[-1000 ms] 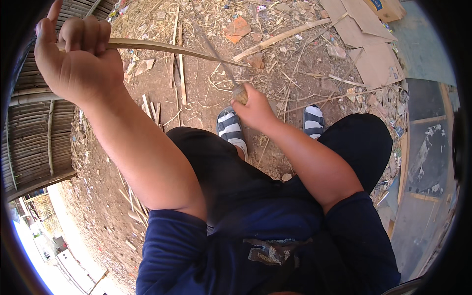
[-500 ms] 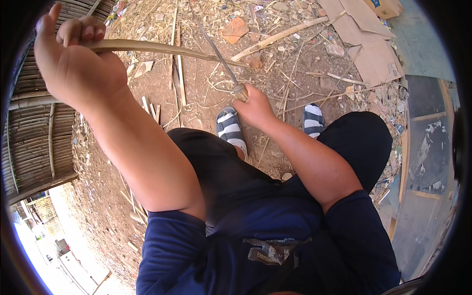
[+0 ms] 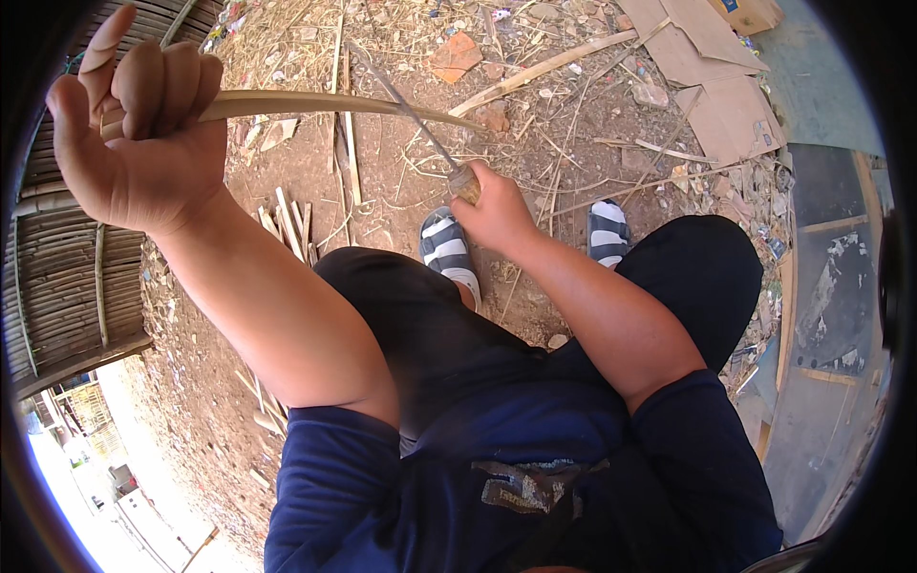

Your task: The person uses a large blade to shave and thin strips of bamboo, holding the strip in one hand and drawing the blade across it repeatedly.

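The ground is bare brown dirt outdoors, with dry straw, wood chips and bits of rubbish all over it. The person sits low over it, in a dark blue shirt and black trousers.

Closest to the camera, the left hand is held up high on the left side. Its fingers are curled tight around one end of a long, thin bamboo strip. The pointing finger sticks up a little. The strip is pale yellow and bends gently as it runs from the fist to the right, out over the dirt.

Lower down and a bit farther off, the right hand is closed around the wooden handle of a knife. The thin grey blade goes up and to the left from the fist. It crosses the bamboo strip near the strip's far end and seems to touch it there, though the blade is thin and hard to see.

Just past the right hand are two feet in striped sandals, grey and white, flat on the dirt. Beside the left foot lie some short split sticks.

On the left is a woven bamboo panel. Farther away, at the top right, lie flat pieces of brown cardboard and a long pale stick.
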Motion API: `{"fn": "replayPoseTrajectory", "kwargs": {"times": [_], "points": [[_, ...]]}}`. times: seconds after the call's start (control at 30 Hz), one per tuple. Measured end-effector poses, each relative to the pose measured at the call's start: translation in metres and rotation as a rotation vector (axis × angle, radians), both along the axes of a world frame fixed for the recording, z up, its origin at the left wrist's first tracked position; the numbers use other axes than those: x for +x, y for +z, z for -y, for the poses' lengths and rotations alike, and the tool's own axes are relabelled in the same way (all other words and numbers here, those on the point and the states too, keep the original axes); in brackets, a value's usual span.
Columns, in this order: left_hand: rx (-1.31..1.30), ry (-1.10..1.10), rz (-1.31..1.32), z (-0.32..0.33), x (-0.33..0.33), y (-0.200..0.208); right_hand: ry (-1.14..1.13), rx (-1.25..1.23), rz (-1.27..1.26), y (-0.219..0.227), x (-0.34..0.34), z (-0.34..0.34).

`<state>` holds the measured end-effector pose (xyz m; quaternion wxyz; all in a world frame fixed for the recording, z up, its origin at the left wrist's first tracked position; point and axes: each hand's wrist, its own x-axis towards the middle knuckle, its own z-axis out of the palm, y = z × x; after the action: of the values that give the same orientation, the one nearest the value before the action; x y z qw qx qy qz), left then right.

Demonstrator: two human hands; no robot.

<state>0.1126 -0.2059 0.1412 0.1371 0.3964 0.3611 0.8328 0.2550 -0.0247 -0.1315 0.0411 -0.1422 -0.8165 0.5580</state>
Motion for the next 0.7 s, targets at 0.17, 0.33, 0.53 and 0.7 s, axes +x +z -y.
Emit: {"fn": "replayPoseTrajectory", "kwargs": {"times": [0.17,0.33,0.53,0.7], "points": [[0.023,0.031,-0.111,0.014,-0.012,-0.006,-0.049,0.047,0.202,-0.019,-0.007,-0.016],[0.027,-0.014,-0.155,0.011,-0.012,-0.005,0.017,-0.029,0.129,0.040,-0.009,-0.013],[-0.001,-0.011,-0.208,0.005,-0.007,-0.010,0.067,0.025,-0.040,-0.003,-0.013,-0.022],[0.007,0.028,-0.212,0.016,-0.013,-0.008,0.025,-0.009,0.298,-0.040,-0.009,-0.037]]}}
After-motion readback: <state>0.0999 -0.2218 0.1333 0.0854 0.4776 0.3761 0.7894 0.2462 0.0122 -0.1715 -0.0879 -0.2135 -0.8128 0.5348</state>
